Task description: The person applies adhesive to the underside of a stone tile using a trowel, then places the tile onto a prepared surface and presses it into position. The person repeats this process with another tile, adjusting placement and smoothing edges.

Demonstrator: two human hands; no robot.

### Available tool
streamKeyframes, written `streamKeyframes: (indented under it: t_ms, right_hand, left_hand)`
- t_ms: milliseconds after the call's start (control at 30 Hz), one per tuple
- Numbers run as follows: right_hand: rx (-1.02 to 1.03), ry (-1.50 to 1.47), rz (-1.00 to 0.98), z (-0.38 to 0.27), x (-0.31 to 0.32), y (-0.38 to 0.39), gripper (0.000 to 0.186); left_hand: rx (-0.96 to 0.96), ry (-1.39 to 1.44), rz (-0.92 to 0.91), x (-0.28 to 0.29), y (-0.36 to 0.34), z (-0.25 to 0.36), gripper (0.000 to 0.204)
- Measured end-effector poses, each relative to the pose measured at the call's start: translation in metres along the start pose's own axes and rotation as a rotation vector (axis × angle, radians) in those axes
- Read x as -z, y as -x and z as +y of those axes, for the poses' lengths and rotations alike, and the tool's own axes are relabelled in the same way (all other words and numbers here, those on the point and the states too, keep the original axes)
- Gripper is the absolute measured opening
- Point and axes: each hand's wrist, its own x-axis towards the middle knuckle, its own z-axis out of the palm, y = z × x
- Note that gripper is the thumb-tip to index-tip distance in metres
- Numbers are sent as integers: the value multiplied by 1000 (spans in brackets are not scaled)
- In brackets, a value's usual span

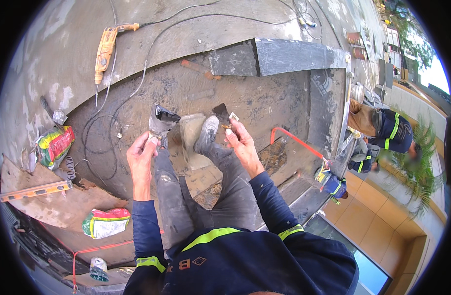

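1. The left hand (141, 151) is closed on what looks like a scraper with a glossy black blade (168, 116); the right hand (241, 143) pinches a smaller dark-bladed tool (220, 112), a pale scrap beside it. Both tools are held apart above the lower legs, near the visible boot (208, 131).
2. Either tool could drop onto a foot or the ground — both seem held mainly by thumb and fingers, and a wet or sticky handle would loosen that.
3. Bare fingers sit close to the blades; knocking one edge against the other could nick or smear them.
4. A careless step could snag the dark cable (145, 65) looping at left, or bump the pale object (192, 137) between the legs, its kind unclear.
5. The recessed floor (151, 86) is brown, dusty and stained; paler concrete (196, 42) borders it, with a dark sheet (299, 58) along the edge and an orange drill (105, 53) beyond.
6. Around this outdoor site: bags (107, 222) and a spirit level (36, 191) at left; a red bar (304, 143) and co-workers (396, 129) at right.
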Motion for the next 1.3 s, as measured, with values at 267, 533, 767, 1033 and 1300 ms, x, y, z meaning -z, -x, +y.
streamKeyframes:
  t_ms: [267,533,767,1033,1300]
  right_hand:
    - [122,33,70,-2,23,6,52]
    - [167,198,241,-14,96,6,39]
    - [225,172,312,-24,187,-38,41]
    - [336,263,218,-104,310,-134,39]
    - [595,1098,67,-263,329,-308,36]
  left_hand:
    - [-35,-38,-44,-21,-1,24,41]
    - [-56,-163,-58,-78,-20,44,40]
    - [-41,-183,-5,-161,-33,58,36]
    - [-19,-149,32,-227,-43,47,36]
    - [20,-52,115,-246,-138,49,40]
